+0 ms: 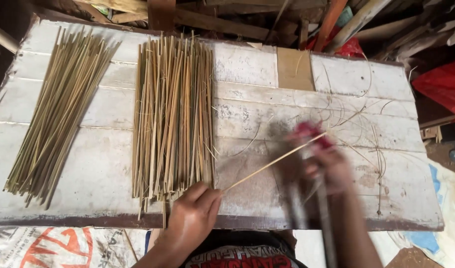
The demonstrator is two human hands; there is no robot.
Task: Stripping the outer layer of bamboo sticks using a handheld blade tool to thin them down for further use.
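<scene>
Left hand [191,216]: nearest the lens, at the near edge of the table; fingers curled tight, pinching the near end of one thin bamboo stick [272,163].
Right hand [320,166]: blurred with motion, right of centre over the board; seems wrapped round a red-handled tool [312,133], though how tightly cannot be told through the blur.
Stick position: just above the white plank table [336,74], between the two hands, right of the middle pile.
Stick axis: long axis diagonal, from lower left at the pinch up to the right; far end pointing toward the right hand and the tool, away from the body.
Middle pile [173,111]: flat yellow-brown strips lying away from the viewer, just beside the pinching hand.
Left bundle [58,109]: greener sticks, fanned and tilted, well apart from both hands.
Shavings [366,124]: thin curled fibres strewn across the right of the table.
Risk, slip: probably a fast tool stroke sliding along the stick toward the pinching fingers.
Risk, break: likely snapping or splitting of so slim a stick under side pressure.
Risk, clutter: possibly a knock of the near strips off the table edge.
</scene>
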